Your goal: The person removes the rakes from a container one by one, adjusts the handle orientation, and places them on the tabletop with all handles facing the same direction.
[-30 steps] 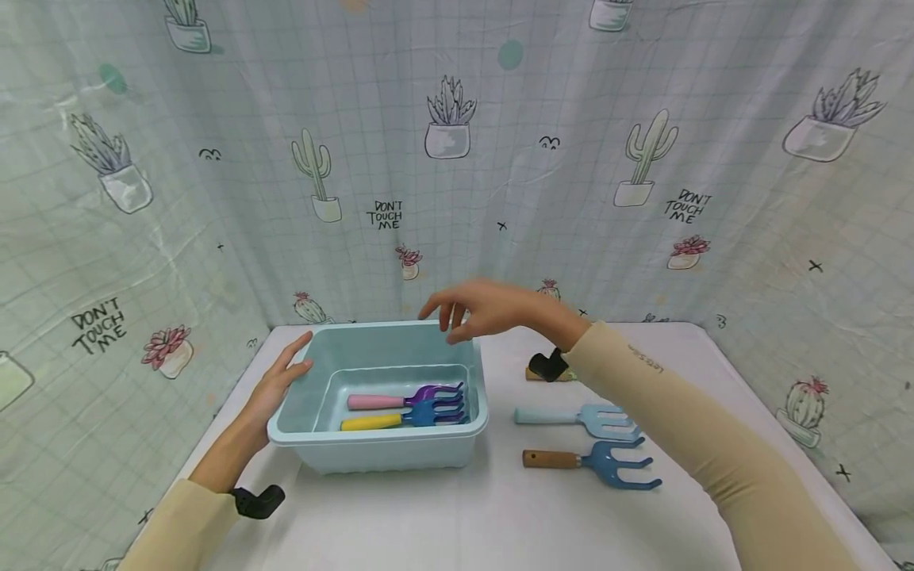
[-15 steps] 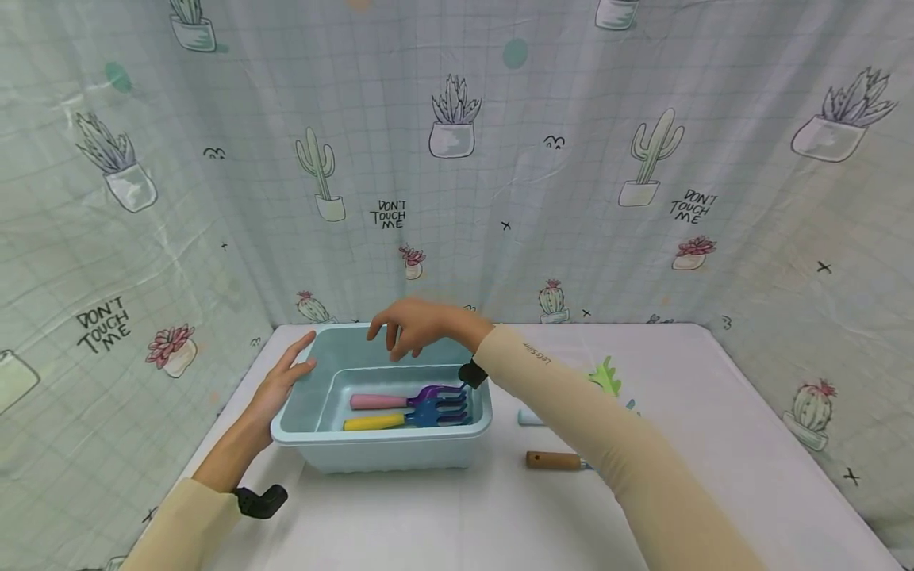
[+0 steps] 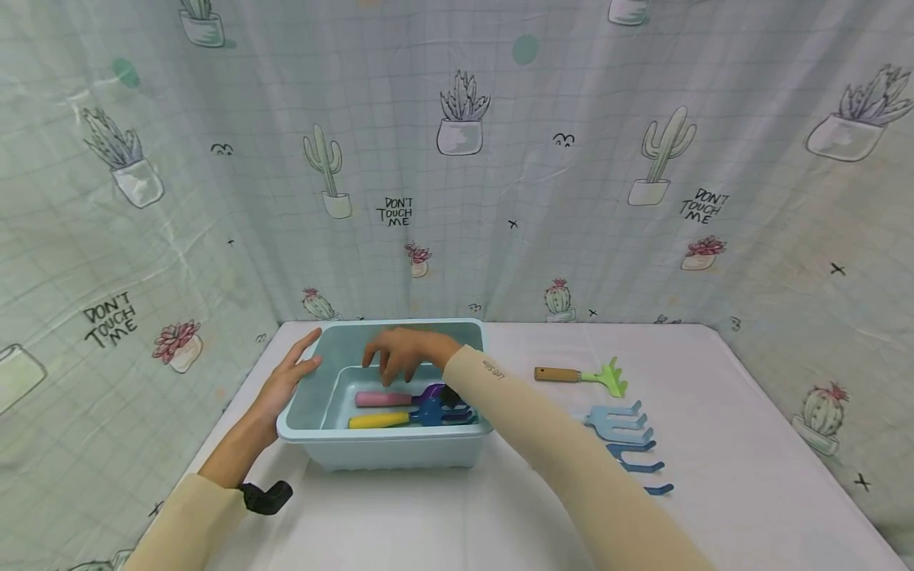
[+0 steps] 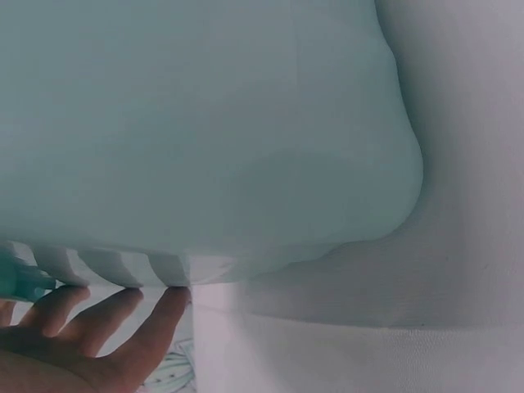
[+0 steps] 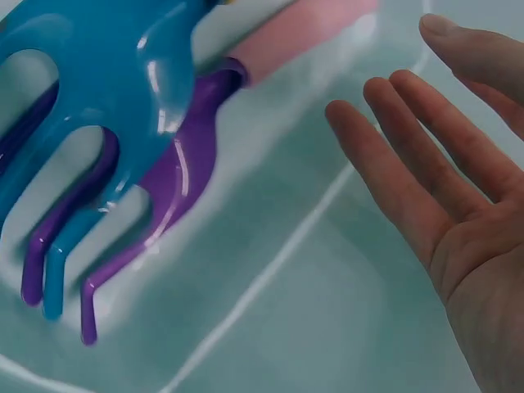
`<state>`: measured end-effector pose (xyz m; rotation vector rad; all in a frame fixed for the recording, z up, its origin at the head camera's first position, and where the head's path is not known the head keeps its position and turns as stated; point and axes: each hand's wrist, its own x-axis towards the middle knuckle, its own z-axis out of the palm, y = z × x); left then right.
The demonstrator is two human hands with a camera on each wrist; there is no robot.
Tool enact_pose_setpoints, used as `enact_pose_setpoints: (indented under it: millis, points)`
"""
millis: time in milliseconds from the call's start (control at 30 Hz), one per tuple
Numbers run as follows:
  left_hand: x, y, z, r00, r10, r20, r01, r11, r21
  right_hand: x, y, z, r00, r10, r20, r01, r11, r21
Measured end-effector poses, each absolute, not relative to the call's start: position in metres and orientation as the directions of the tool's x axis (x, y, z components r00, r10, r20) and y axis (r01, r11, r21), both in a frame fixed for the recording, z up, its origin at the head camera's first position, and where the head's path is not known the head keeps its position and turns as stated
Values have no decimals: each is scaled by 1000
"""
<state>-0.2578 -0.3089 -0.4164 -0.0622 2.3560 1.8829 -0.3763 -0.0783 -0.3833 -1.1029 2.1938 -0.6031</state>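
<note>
Head view, left hand (image 3: 286, 382): fingers straight, flat against the left outer wall of the bin, gripping nothing.
Bin (image 3: 400, 454): pale blue, smooth plastic, rectangular with rounded corners and a rolled rim; it sits on the white counter (image 3: 457, 515), long axis left to right.
Pink-handled fork (image 3: 389, 399): lies on the bin floor, long axis left to right, round matte pink handle to the left, glossy purple tines to the right.
Yellow-handled fork (image 3: 400, 418): just beside the pink one on the near side, parallel to it, yellow handle left, shiny blue tines right, overlapping the purple ones.
Right hand (image 3: 401, 354): released, fingers spread and hanging over the pink handle inside the bin; contact cannot be told.
Green rake (image 3: 585, 377): right of the bin, wooden handle left, small green plastic head right.
Blue forks (image 3: 624, 440): on the counter near the sleeve, tines to the right, handles hidden.
</note>
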Motion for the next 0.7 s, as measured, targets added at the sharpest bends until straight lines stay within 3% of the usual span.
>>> enact_pose_setpoints:
  millis: [300, 700]
  points:
    - [-256, -305, -416, -991, 40, -125, -114, 224, 968, -368, -85, -402, -496, -765, -410, -507, 639, -578]
    - [-258, -307, -415, -992, 24, -127, -117, 245, 962, -367, -85, -411, -511, -743, -432, -518, 668, -535]
